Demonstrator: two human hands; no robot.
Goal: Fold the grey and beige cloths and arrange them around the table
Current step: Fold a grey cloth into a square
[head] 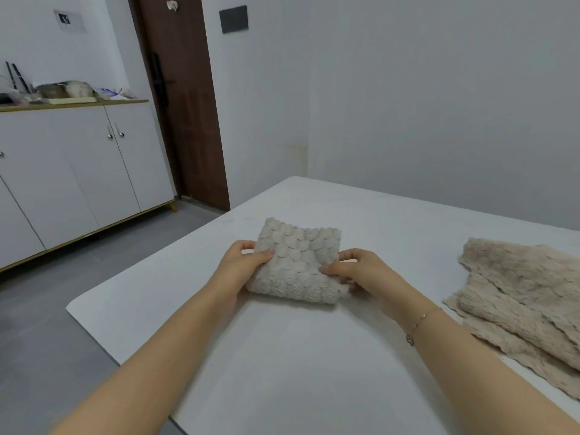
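A small folded cloth (298,262), pale grey with a bumpy fleece texture, lies on the white table (282,356) near its left part. My left hand (244,262) grips the cloth's left edge, thumb on top and fingers beneath. My right hand (351,266) pinches its right edge the same way. A pile of beige cloths (521,296) lies spread out at the right side of the table, apart from both hands.
The table's left edge and near-left corner (70,307) drop to a grey floor. A white cabinet (78,171) with clutter on top stands at the left wall. A brown door (185,105) is behind the table; white walls lie beyond.
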